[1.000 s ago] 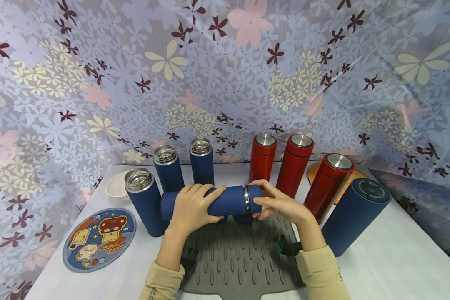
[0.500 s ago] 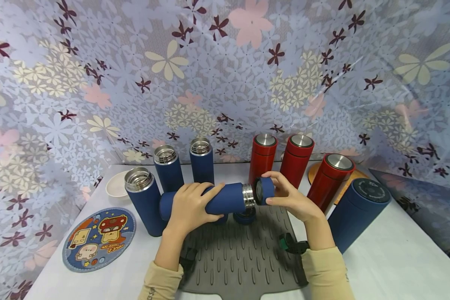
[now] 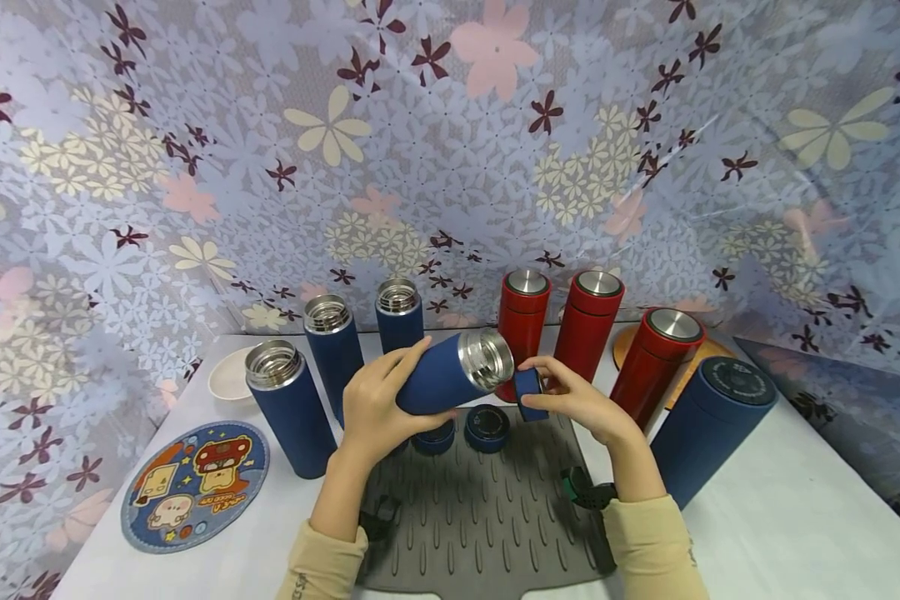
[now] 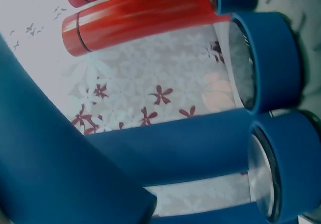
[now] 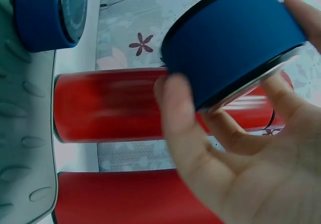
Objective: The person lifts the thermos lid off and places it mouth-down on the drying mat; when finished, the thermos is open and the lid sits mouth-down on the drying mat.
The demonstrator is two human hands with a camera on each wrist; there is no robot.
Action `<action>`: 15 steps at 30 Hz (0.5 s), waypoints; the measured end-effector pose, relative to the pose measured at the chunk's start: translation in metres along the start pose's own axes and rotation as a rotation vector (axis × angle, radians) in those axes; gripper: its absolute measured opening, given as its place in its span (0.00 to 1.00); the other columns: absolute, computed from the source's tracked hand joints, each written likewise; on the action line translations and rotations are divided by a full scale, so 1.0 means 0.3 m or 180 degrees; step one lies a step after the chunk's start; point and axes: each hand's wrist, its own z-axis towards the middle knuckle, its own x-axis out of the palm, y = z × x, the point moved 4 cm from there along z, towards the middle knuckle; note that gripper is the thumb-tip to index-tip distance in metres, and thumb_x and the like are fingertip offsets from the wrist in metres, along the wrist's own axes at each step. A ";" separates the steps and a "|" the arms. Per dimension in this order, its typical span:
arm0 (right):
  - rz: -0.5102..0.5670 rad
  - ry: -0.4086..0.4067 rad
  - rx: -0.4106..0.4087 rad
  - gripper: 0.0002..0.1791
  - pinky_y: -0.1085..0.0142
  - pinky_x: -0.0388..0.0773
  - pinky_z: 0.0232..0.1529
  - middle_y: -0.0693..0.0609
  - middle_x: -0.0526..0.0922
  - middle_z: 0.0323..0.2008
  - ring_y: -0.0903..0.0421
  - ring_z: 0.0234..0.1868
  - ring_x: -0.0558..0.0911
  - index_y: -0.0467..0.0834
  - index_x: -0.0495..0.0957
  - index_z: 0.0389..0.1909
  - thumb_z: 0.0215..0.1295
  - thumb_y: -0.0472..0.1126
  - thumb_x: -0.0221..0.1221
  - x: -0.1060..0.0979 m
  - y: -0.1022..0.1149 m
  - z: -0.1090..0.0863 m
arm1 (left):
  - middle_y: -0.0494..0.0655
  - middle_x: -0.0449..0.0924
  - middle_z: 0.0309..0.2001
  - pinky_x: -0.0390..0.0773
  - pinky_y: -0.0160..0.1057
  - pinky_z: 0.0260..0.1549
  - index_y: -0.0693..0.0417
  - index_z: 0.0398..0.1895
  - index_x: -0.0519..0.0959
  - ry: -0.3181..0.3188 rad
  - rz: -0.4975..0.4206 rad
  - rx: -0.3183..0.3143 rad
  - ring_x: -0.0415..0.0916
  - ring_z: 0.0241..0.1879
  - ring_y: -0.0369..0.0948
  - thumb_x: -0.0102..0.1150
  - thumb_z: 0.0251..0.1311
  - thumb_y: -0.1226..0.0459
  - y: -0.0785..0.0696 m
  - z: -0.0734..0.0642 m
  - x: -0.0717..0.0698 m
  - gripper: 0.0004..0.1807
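In the head view my left hand (image 3: 382, 408) grips a blue thermos bottle (image 3: 431, 379), tilted with its bare steel mouth up to the right. The left wrist view shows that bottle's blue body (image 4: 45, 148) close up. My right hand (image 3: 581, 404) pinches a blue bottle lid (image 3: 528, 396) just right of the mouth, apart from it. Thumb and fingers hold the lid (image 5: 230, 43) by its edges in the right wrist view. Below, two blue lids, one to the right (image 3: 487, 427) and one to the left (image 3: 435, 437), lie on the grey ridged mat (image 3: 480, 533).
Three lidless blue bottles (image 3: 292, 417) stand to the left. Three red bottles (image 3: 588, 333) with lids stand to the right, beside a lidded blue bottle (image 3: 712, 433). A white bowl (image 3: 228, 375) and a round cartoon mat (image 3: 195, 492) lie far left. Behind hangs a floral cloth (image 3: 450, 167).
The lid came off the bottle and moved right in my right hand. My left hand then tipped the bottle from level, raising its steel mouth and turning it toward the head camera.
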 end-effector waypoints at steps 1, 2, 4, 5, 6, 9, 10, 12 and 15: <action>-0.0029 -0.0007 0.0001 0.28 0.60 0.73 0.39 0.40 0.69 0.43 0.49 0.40 0.70 0.38 0.63 0.59 0.58 0.40 0.60 0.001 -0.002 0.001 | 0.51 0.80 0.44 0.79 0.46 0.39 0.51 0.58 0.74 -0.0020 -0.0117 -0.0085 0.79 0.41 0.46 0.79 0.21 0.50 0.002 0.006 0.002 0.49; -0.0069 -0.0010 -0.0008 0.30 0.60 0.73 0.38 0.40 0.69 0.42 0.49 0.40 0.69 0.37 0.63 0.59 0.57 0.39 0.61 0.002 -0.003 0.002 | 0.51 0.80 0.45 0.78 0.46 0.41 0.51 0.58 0.73 -0.0029 -0.0244 -0.0196 0.78 0.43 0.47 0.80 0.22 0.52 0.005 0.011 0.005 0.49; -0.0147 -0.0016 -0.0008 0.31 0.61 0.73 0.37 0.40 0.68 0.42 0.49 0.40 0.69 0.35 0.63 0.59 0.54 0.37 0.62 0.005 -0.007 0.006 | 0.52 0.79 0.47 0.78 0.48 0.43 0.52 0.58 0.72 -0.0026 -0.0508 -0.0483 0.78 0.45 0.47 0.80 0.24 0.55 0.010 0.020 0.014 0.48; -0.0196 -0.0021 -0.0008 0.32 0.61 0.73 0.38 0.40 0.68 0.43 0.48 0.41 0.69 0.34 0.63 0.58 0.53 0.36 0.63 0.006 -0.008 0.008 | 0.53 0.79 0.48 0.77 0.49 0.45 0.53 0.58 0.72 -0.0005 -0.0664 -0.0675 0.77 0.47 0.48 0.80 0.25 0.57 0.014 0.024 0.019 0.47; -0.0250 -0.0033 0.0008 0.32 0.61 0.73 0.39 0.40 0.68 0.43 0.48 0.42 0.69 0.33 0.64 0.58 0.52 0.35 0.64 0.008 -0.011 0.010 | 0.53 0.78 0.49 0.76 0.50 0.46 0.52 0.59 0.71 0.0024 -0.0828 -0.0877 0.76 0.48 0.48 0.80 0.26 0.58 0.017 0.028 0.026 0.46; -0.0416 -0.0080 0.0053 0.31 0.62 0.74 0.40 0.40 0.69 0.45 0.48 0.43 0.70 0.33 0.67 0.55 0.48 0.34 0.66 0.012 -0.011 0.012 | 0.55 0.76 0.51 0.74 0.52 0.47 0.53 0.59 0.68 0.0035 -0.1294 -0.1351 0.75 0.49 0.49 0.79 0.30 0.63 0.025 0.040 0.049 0.45; -0.0469 -0.0097 0.0063 0.31 0.62 0.74 0.40 0.40 0.70 0.45 0.48 0.43 0.70 0.33 0.67 0.55 0.48 0.34 0.66 0.013 -0.011 0.012 | 0.55 0.75 0.52 0.74 0.52 0.47 0.53 0.60 0.67 0.0039 -0.1428 -0.1476 0.74 0.49 0.49 0.78 0.31 0.65 0.028 0.043 0.058 0.45; -0.0563 -0.0132 0.0091 0.31 0.62 0.75 0.39 0.40 0.70 0.45 0.48 0.44 0.71 0.34 0.69 0.54 0.46 0.33 0.67 0.014 -0.012 0.012 | 0.55 0.74 0.53 0.73 0.52 0.48 0.53 0.60 0.65 0.0037 -0.1620 -0.1602 0.73 0.50 0.50 0.77 0.33 0.67 0.033 0.051 0.076 0.45; -0.0688 -0.0161 0.0101 0.30 0.60 0.76 0.39 0.39 0.70 0.45 0.47 0.43 0.72 0.35 0.70 0.52 0.45 0.33 0.67 0.013 -0.016 0.015 | 0.55 0.73 0.54 0.72 0.52 0.49 0.53 0.61 0.63 0.0042 -0.1746 -0.1709 0.72 0.51 0.50 0.75 0.36 0.67 0.040 0.062 0.106 0.45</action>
